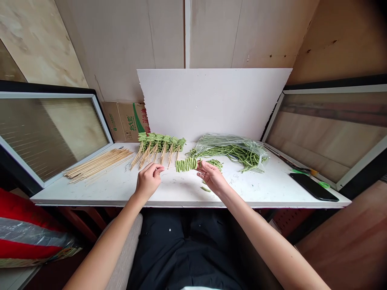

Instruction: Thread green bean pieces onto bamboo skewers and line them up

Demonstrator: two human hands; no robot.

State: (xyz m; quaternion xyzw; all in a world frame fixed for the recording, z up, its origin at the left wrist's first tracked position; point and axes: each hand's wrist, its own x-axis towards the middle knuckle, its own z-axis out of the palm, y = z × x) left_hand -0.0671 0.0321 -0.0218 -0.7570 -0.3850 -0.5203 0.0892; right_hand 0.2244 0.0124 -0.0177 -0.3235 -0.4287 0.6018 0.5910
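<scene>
Presently 1 bamboo skewer (169, 167), threaded with cut green bean pieces (186, 164), is held level above the white tabletop (169, 189). The left hand (148, 177) pinches its bare end; the right hand (211, 173) has thumb and fingertips pinched at the row's far end. Pushing too hard there could split a bean or prick a finger.
</scene>
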